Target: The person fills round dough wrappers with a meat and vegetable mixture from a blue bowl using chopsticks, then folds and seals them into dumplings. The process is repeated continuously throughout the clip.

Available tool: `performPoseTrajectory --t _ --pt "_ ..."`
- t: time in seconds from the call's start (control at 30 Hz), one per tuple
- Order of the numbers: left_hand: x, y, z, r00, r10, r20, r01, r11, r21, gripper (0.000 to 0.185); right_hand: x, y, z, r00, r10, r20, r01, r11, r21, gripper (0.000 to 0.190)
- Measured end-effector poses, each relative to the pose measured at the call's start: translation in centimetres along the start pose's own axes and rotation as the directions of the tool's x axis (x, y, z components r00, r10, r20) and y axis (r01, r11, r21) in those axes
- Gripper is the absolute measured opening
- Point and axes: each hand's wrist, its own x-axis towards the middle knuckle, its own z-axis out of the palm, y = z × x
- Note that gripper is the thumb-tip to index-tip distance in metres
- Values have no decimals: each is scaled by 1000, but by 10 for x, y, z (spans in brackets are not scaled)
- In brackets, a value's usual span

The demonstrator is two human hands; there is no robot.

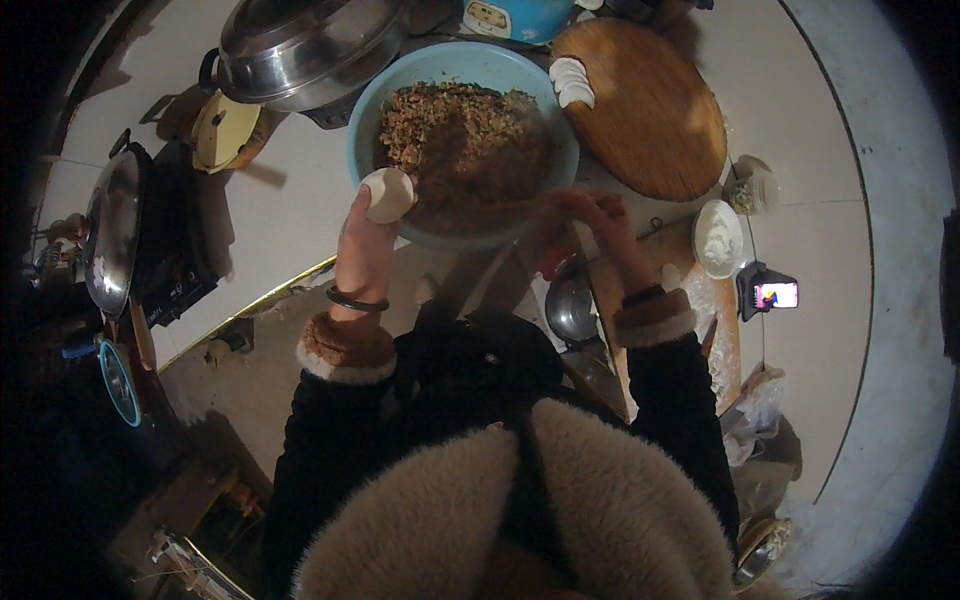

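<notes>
A round dough wrapper (388, 195) rests in my left hand (367, 244), at the lower left rim of a light blue basin (562, 150). Chopped filling (457, 124) lies in the basin. My right hand (596, 217) is at the basin's lower right side, blurred; its fingers seem closed on a thin stick-like utensil (510, 206) that reaches over the filling. On a round wooden board (652, 120) at the upper right, several white folded dumplings (572, 82) sit in an overlapping row at its left edge.
A lidded steel pot (315, 56) stands upper left, a lidded wok (116, 232) far left. At the right are a bowl of white powder (718, 238), a floured wooden board (724, 352), a jar (752, 187) and a phone (776, 295) on a stand. A steel bowl (571, 306) sits lower.
</notes>
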Motion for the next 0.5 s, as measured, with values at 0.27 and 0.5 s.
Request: performPoseTrajectory --t 0.27,0.5 --pt "7 -14 -8 995 -62 -73 68 994 89 55 -8 -16 -12 978 77 -195 -6 940 341 38" --pt "-7 -12 27 971 -235 -51 240 949 202 64 -21 -45 1 983 -51 -175 108 936 335 39"
